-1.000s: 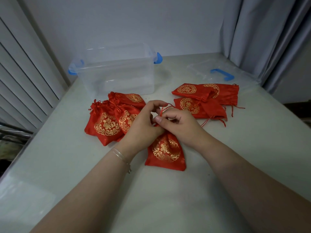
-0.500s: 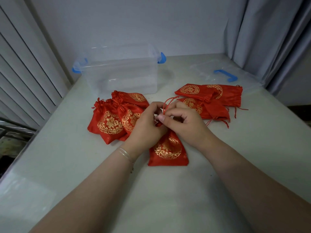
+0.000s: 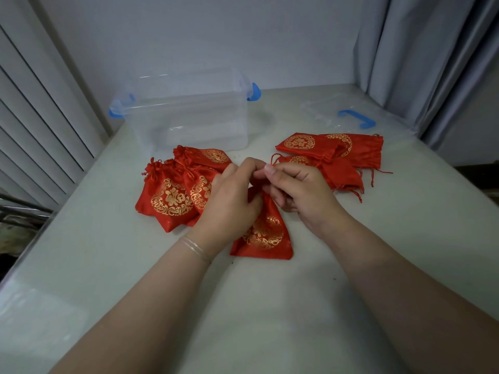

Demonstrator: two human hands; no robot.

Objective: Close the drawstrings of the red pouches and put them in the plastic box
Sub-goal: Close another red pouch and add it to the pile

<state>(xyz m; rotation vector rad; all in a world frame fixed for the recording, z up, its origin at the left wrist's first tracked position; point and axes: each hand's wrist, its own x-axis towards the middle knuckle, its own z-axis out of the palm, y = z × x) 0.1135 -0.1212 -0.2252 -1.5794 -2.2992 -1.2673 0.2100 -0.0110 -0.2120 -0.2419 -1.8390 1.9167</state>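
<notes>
both hands' fingers pinch red pouch neck — table | plastic box behind

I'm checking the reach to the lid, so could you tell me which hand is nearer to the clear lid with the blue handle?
Right. The right hand works on the pouch, below and left of the lid; the left hand sits farther left still.

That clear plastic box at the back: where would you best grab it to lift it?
By the two blue latch handles at the ends of the plastic box, one hand from each side. They stick out from its smooth, clear walls, so they likely give a firmer grip than the walls would. Its top is open, with its lid lying apart.
</notes>
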